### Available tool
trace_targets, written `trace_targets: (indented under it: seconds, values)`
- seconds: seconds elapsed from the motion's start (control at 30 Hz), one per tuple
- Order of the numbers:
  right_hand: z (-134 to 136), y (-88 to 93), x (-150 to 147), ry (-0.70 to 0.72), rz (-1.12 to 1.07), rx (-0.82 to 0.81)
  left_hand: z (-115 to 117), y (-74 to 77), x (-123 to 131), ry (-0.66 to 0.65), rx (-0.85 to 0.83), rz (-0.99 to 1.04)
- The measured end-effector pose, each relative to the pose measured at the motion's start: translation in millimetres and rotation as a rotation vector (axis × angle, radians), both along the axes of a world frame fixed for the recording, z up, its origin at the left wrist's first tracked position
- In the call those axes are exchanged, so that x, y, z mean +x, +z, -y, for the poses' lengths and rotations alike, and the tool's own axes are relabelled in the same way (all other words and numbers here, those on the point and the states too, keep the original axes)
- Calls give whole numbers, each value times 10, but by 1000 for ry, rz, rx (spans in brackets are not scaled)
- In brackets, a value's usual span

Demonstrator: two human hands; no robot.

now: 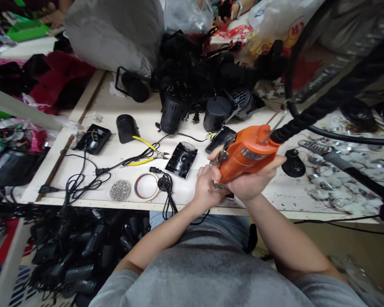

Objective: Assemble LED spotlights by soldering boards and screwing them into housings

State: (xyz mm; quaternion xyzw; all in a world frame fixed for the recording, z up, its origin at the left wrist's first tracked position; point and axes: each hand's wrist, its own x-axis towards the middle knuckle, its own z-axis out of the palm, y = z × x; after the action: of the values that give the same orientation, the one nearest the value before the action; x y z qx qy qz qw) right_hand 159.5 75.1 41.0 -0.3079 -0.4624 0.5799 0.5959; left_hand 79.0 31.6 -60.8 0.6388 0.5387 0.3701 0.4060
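My right hand (251,184) is wrapped round an orange electric screwdriver (248,154), which hangs from a wire hook with a thick black cord at its top. Close against the tool's lower end, my left hand (208,185) has its fingers curled round something mostly hidden; a bit of shiny metal shows by the fingertips. Left of my hands lies an open black plastic housing half (181,160). Another dark housing piece (220,138) sits just behind them. Yellow-handled cutting pliers (149,152) rest farther left, jaws apart.
A tape roll (146,186), a round dish of screws (120,190) and black cables (80,181) lie near the front edge. Black lamp-like housings (174,114) crowd the back. Small wired parts (326,183) cover the right side. A crate of black units (83,251) stands below left.
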Motion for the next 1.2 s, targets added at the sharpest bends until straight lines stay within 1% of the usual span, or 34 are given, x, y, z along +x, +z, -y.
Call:
trace_targets:
  seconds: [0.07,0.13,0.23,0.37,0.43,0.5,0.57,0.67,0.7,0.77,0.87,1.0,1.2]
  values:
    - [-17,67,-56,42,-25,17,6,-8,4,20,-8,-23]
    - [-38,93,-85,61,-56,13,14,-19,9,42,-23,-35]
    - [-63,47,-71,48,-59,-35,25,-24,14,52,-41,-35]
    - [-78,-58,-51,64,-7,-46,23,-12,16,52,-27,-9]
    - [-78,-71,-60,86,5,-60,17,-6,16,61,3,25]
    - [-67,-44,-44,92,-2,-58,9,2,12,66,23,46]
    - [-39,11,38,95,-20,-20,1,18,-1,58,31,27]
    - [47,91,278,105,-75,72,-6,50,-31,12,64,-39]
    - [84,105,363,92,-93,97,-8,61,-42,-5,81,-55]
    - [159,107,493,16,-109,121,-10,80,-64,-28,110,-66]
    - [238,66,547,-73,-52,60,-13,95,-88,-41,131,-62]
    - [268,37,505,-79,-20,-38,-19,107,-102,-57,115,-58]
    - [248,105,499,26,-6,-54,-26,124,-105,-47,87,-66]
